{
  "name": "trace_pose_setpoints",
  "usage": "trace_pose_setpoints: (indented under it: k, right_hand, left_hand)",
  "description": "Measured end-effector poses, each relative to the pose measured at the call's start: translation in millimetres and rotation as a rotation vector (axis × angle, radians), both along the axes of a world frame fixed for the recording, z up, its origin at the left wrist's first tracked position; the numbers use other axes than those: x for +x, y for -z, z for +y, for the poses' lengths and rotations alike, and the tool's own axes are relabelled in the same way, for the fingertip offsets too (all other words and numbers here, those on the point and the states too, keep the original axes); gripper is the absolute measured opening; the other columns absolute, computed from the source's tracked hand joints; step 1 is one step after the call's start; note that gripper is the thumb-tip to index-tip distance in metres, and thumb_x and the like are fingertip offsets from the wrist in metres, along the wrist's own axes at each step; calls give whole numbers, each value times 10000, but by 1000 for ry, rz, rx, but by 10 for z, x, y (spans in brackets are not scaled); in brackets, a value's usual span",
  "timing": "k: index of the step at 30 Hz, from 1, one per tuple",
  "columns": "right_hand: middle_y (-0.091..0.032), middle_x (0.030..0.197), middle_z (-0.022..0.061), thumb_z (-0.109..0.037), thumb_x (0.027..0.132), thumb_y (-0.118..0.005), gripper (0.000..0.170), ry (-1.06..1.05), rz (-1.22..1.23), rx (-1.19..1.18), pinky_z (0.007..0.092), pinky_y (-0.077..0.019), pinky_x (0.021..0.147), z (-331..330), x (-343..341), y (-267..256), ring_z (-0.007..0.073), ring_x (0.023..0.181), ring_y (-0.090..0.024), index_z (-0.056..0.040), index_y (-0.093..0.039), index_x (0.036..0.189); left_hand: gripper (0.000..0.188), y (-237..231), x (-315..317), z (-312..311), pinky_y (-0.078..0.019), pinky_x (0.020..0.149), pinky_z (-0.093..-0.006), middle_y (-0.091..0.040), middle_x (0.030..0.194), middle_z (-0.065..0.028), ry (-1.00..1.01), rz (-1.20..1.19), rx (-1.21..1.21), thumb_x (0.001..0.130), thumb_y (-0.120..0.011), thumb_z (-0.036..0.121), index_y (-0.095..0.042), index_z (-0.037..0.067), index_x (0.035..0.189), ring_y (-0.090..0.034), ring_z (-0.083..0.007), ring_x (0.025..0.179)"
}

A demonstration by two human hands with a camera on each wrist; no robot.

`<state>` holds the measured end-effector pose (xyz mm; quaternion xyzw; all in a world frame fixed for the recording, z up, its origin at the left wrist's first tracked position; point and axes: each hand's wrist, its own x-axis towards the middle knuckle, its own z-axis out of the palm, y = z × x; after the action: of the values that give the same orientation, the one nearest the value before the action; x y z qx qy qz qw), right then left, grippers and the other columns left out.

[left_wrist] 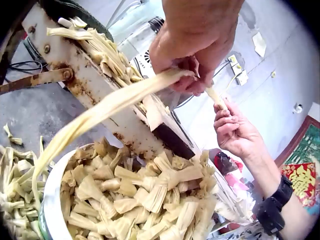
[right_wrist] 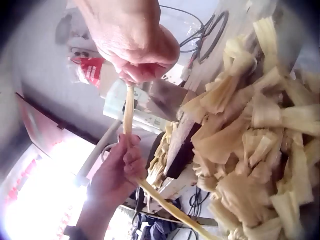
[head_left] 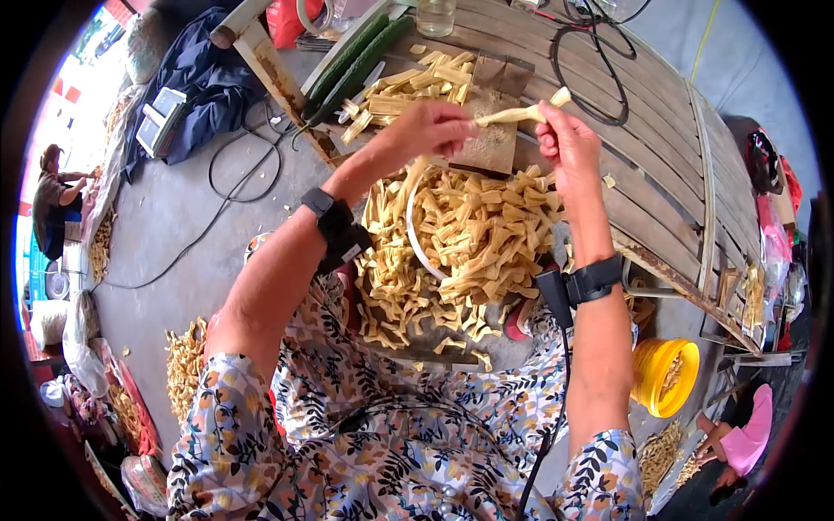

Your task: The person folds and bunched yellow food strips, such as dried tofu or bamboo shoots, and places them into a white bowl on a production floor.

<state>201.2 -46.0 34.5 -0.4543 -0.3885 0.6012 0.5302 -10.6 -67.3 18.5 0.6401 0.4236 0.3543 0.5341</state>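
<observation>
Both hands hold one long, pale yellow pliable strip (head_left: 511, 115) stretched between them. My right hand (head_left: 570, 143) pinches its far end, and a short flared piece pokes out past the thumb. Around the strip's middle, the fingers of my left hand (head_left: 432, 130) are curled, slightly blurred in the head view. From the left hand the tail of the strip (left_wrist: 100, 110) hangs in a long curve. Below lies a heap of knotted strips (head_left: 491, 234) in a white-rimmed container (head_left: 412, 217), with more spread around it.
A wooden block (head_left: 483, 158) sits at the edge of the slatted bench (head_left: 643, 165), beside loose strips (head_left: 426, 82). Two cucumbers (head_left: 352, 65), a glass jar (head_left: 435, 17) and a black cable (head_left: 599, 52) lie further back. A yellow bucket (head_left: 643, 373) stands at right.
</observation>
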Motion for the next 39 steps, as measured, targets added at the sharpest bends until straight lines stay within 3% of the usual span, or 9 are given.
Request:
trace_pose_setpoints:
  k: [6, 16, 19, 22, 27, 30, 31, 35, 39]
  right_hand:
    - [-582, 640, 46, -179, 752, -684, 181, 152, 33, -11, 147, -370, 404, 209, -95, 129, 50, 457, -465, -16, -608, 733]
    - [-587, 629, 64, -154, 756, -667, 186, 198, 76, -68, 165, -381, 397, 444, -136, 402, 67, 452, -488, 16, -597, 728]
    - [-584, 604, 65, -144, 768, -647, 196, 184, -69, -34, 174, -371, 397, 436, -157, 516, 75, 451, -491, 43, -598, 737]
    - [-583, 586, 68, -130, 783, -620, 182, 280, -252, -10, 181, -364, 401, 386, 7, 572, 74, 452, -496, 48, -607, 749]
    - [-608, 611, 34, -249, 781, -650, 255, -158, -628, -55, 187, -364, 430, 7, 179, -20, 63, 480, -499, 6, -645, 765]
    - [-608, 625, 15, -242, 794, -639, 207, -339, -1043, 251, 207, -383, 471, -190, 388, -137, 60, 531, -501, -36, -656, 782]
    - [-616, 660, 5, -233, 812, -618, 184, -182, -784, 510, 213, -396, 510, -296, 363, -100, 71, 560, -498, -56, -659, 837]
    - [-598, 665, 27, -160, 857, -549, 180, -302, -786, 422, 203, -420, 470, -360, 81, -12, 72, 563, -526, 1, -628, 871]
    - [-555, 607, 40, -155, 873, -520, 198, -411, -533, -47, 182, -366, 392, -493, -127, 14, 46, 447, -444, 11, -625, 847]
  left_hand:
    - [237, 42, 45, 380, -316, 444, -196, -469, 569, 33, -253, 201, 363, 862, -525, 223, -636, 17, 833, -407, -33, 511]
    - [214, 230, 138, 563, -334, 436, -228, -486, 544, 26, -387, 197, 318, 815, -565, 207, -638, 13, 764, -402, -43, 489]
    - [179, 432, 189, 619, -402, 471, -279, -549, 525, -80, -466, 227, 377, 759, -613, 180, -644, 7, 722, -504, -130, 476]
    - [204, 479, -13, 591, -364, 470, -239, -496, 557, 19, -507, 339, 286, 792, -598, 196, -624, -2, 749, -424, -42, 521]
    - [94, 60, -39, 135, -348, 422, -184, -454, 564, 38, -141, 64, 160, 849, -563, 141, -575, 48, 852, -407, -30, 467]
    - [84, -54, 27, -71, -347, 426, -182, -477, 580, 32, -42, -1, 148, 840, -574, 125, -562, 50, 874, -411, -32, 465]
    - [80, -75, 123, -170, -343, 419, -182, -487, 575, 33, -9, 92, 227, 840, -570, 110, -551, 60, 900, -423, -27, 465]
    - [103, 21, 318, -353, -448, 474, -276, -580, 607, -44, -11, 398, 577, 802, -597, 124, -570, 63, 880, -563, -108, 532]
    - [171, -57, 358, -490, -460, 514, -309, -594, 647, -98, 25, 489, 766, 742, -646, 124, -570, 63, 882, -587, -187, 557]
